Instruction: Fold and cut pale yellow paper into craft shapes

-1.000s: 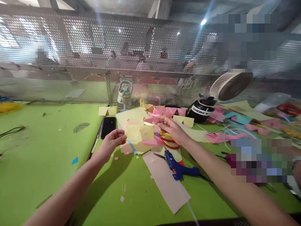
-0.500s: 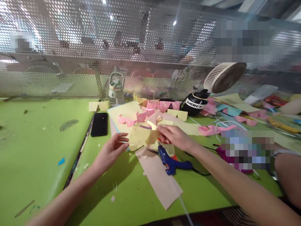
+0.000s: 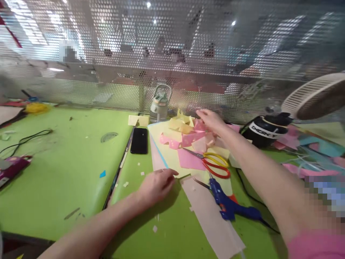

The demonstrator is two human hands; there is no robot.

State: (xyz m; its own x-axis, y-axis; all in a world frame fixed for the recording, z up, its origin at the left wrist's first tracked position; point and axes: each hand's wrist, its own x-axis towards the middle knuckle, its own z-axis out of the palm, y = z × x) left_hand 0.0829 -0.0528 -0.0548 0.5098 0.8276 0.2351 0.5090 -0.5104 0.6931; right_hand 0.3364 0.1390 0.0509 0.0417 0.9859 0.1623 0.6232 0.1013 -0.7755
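Note:
My left hand rests low at the near edge of a pale yellow sheet. Its fingers are loosely curled and slightly apart, with nothing visible in them. My right hand reaches over the back of a pile of pink paper cutouts and yellow paper cutouts. Its fingertips are partly hidden, so I cannot tell whether they grip a piece. Between my arms lie scissors with yellow and red handles, and a blue glue gun. Tweezers point left beside the glue gun's nozzle.
A black phone lies left of the sheet, below a yellow cutout. Behind stand a bottle and a perforated metal screen. A black-based fan is at right; a pale paper strip lies in front.
The view has swung left. My right hand has moved away from the folded yellow paper to the back of the pile, uncovering the scissors. My left hand has lowered and its fingers curl more.

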